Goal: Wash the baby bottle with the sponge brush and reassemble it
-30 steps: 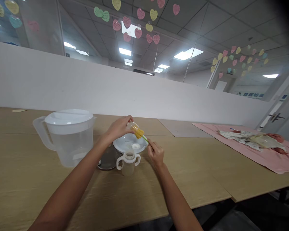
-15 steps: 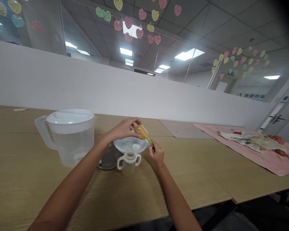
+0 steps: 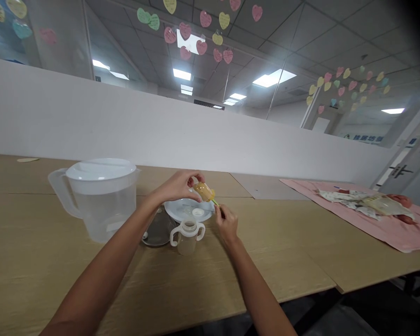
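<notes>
My left hand [image 3: 181, 185] is closed in a pinch around a small yellow, see-through bottle cap [image 3: 203, 191], tilted above a shallow white bowl [image 3: 171, 210]. Between the fingers of my right hand [image 3: 227, 221] is a thin green stick [image 3: 215, 202]; its far end goes in at the cap's lower right side, and its tip is hidden. Just below the hands a clear baby bottle [image 3: 187, 240] with two white handles stands upright, its top uncovered. Inside the bowl lies a small white ring [image 3: 197, 212].
A large lidded clear pitcher [image 3: 105, 200] stands left of my left forearm. Beside the bottle lies a round dark lid [image 3: 159, 228]. On the right, a doll [image 3: 385, 205] and cloths rest on a pink mat [image 3: 378, 233]. A white wall [image 3: 126, 126] backs the table.
The yellow cap has turned slightly and shifted a little to the left with my left hand. My right hand keeps its pinch on the green stick, almost in place.
</notes>
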Tool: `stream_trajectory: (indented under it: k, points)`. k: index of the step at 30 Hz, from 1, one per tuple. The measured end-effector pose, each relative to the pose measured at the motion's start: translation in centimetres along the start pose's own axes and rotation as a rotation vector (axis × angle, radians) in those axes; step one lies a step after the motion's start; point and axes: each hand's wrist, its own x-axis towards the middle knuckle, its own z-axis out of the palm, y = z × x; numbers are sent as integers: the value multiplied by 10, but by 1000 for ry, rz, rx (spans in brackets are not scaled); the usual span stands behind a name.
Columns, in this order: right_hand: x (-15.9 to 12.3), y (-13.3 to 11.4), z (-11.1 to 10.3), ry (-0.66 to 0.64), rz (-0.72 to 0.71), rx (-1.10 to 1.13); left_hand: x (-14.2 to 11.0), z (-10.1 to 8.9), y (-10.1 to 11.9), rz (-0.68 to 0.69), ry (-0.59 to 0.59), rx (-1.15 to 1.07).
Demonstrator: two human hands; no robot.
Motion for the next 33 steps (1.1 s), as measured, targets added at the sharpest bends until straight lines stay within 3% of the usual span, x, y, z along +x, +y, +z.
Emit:
stream_trajectory:
  k: [5, 8, 11, 14, 19, 23, 27, 30, 33]
  points:
    - [-2, -6, -2, 26, -112, 36, 3, 2, 0, 38, 48, -80]
    - [-3, -12, -6, 107, -154, 63, 3, 0, 0, 29, 56, -169]
    - [-3, -18, -8, 176, -75, 111, 1, -5, 1, -38, -38, -283]
    - [0, -20, -6, 136, 53, 167, -1, -8, 0, -122, -109, -306]
    - [1, -20, -1, -38, 95, 213, 0, -9, -4, -119, -72, -229]
    - [-5, -28, -2, 20, 48, 298, 1, -8, -3, -103, 18, -275]
    - [-4, -31, -3, 121, 242, 469, 0, -9, 1, -119, 9, -318]
    - [-2, -27, -2, 58, 307, 490, -1, -11, 3, -95, -34, -298]
    - [-3, -26, -1, -8, 232, 420, -3, -16, 3, -58, -41, -296]
